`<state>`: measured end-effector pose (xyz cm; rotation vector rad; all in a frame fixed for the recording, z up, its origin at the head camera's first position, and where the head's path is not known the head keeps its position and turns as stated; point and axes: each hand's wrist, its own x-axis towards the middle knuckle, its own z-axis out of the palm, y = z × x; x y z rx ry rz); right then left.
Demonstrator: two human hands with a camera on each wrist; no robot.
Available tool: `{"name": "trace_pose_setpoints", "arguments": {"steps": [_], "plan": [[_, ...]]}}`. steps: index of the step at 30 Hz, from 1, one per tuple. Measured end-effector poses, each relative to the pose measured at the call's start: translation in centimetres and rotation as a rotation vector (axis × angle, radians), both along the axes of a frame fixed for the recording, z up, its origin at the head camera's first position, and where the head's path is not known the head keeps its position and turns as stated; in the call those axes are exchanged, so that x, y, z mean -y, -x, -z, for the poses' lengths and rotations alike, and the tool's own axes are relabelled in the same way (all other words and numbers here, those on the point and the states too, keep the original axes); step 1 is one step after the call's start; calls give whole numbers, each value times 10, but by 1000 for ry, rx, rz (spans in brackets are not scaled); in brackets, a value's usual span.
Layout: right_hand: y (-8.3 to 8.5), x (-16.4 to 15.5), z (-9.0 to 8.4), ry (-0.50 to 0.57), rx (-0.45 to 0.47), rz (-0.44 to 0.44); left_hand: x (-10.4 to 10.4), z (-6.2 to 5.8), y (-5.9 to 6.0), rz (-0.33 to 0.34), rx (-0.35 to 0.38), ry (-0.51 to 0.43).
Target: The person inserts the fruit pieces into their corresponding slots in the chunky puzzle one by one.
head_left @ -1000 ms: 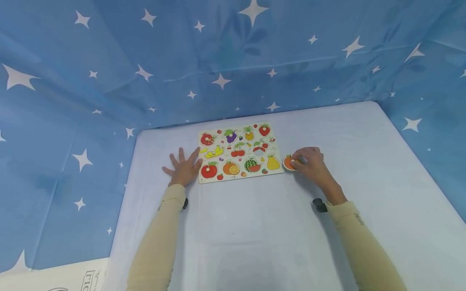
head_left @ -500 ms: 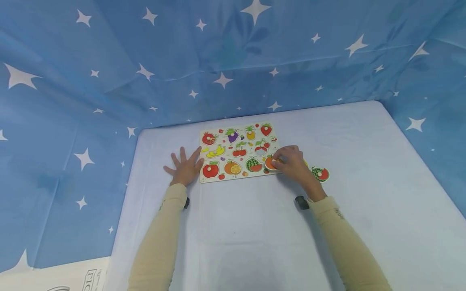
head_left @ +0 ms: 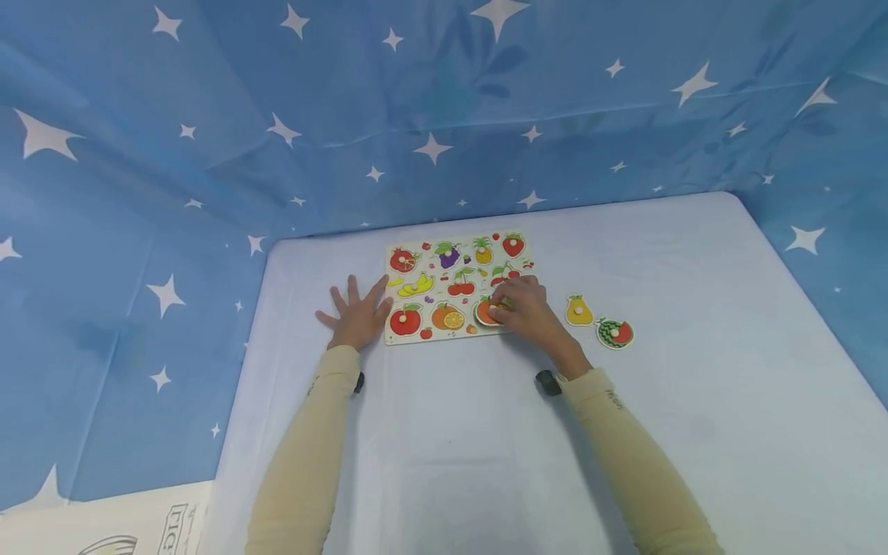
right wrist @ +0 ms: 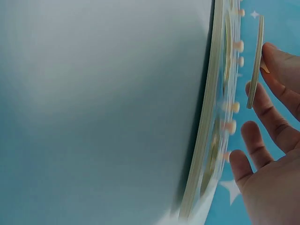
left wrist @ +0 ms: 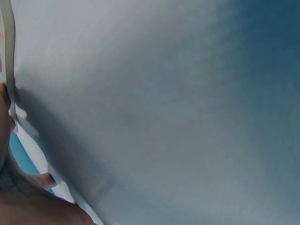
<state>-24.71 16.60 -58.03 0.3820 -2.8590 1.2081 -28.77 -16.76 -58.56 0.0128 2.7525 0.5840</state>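
Note:
My left hand (head_left: 355, 320) lies with fingers spread at the left edge of a wooden fruit puzzle board (head_left: 439, 340); fingertips meet that edge in the left wrist view. With thumb and finger, my right hand (head_left: 527, 312) pinches an orange puzzle piece (head_left: 488, 312) by its knob. In the head view it overlaps the watermelon picture in the board's bottom row. The right wrist view shows the piece (right wrist: 256, 63) edge-on, raised above the board, with the other fingers apart from it. The board's bottom right corner is hidden behind the right hand.
A pear piece (head_left: 579, 311) and a watermelon piece (head_left: 615, 333) lie on the white tablecloth (head_left: 444, 462) right of the board. Other knobbed pieces, such as the apple (head_left: 405, 320), sit in the board. A blue starry curtain (head_left: 312, 177) hangs behind the table.
My right hand has carried the orange piece leftward from beside the board to over its bottom row, uncovering the pear and watermelon pieces. My left hand stays at the board's edge.

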Motion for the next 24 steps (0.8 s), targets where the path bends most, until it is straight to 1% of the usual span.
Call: {"name": "trace_pose_setpoints", "arguments": {"steps": [5,8,12,15,18,24], "plan": [[6,22,5,25,-35,-41,0,0,1,-3,-2,0],[8,34,7,21,-88,-71,0,-2,-1,0,-8,0],[9,48,10,-1,-130,-78,-1,0,0,5,-10,-5],[11,56,12,-27,-112,-65,-2,2,1,8,-7,-8],[12,63,13,-48,-105,-74,-2,2,2,7,-6,-9],[16,74,13,-76,-110,-85,1,0,0,0,-18,-26]]}}
